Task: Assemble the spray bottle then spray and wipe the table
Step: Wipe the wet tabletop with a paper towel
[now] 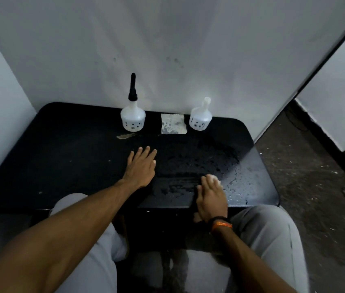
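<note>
Wiping is under way on the black table (pixel 61 149), and the right hand (pixel 210 197) is pressing down near the front edge, fingers curled over a small white wad of cloth or tissue (pixel 215 178) that is just peeking out past the fingertips. The left hand (pixel 141 166) is lying flat and spread on the tabletop near the middle, holding nothing, and looks to be bracing the person. Between and beyond the 2 hands, droplets (pixel 237 187) are beading thickly across the right half of the surface, so the spraying appears done and the drying is what remains. At the back by the wall, the spray bottle with its black nozzle (pixel 133 115) is standing upright, apparently assembled, while a 2nd white bottle (pixel 200 119) without a black top is standing to its right, a stained white cloth square (pixel 173 124) lying between them. To do this step well, I would judge that the wad needs firm, overlapping strokes running out to the wet right corner, since that small pad may saturate quickly and start smearing rather than lifting. Folding it to a dry face, or swapping to the larger cloth at the back, would likely help. A pale smudge (pixel 125 136) near the nozzled bottle may also want a pass.
</note>
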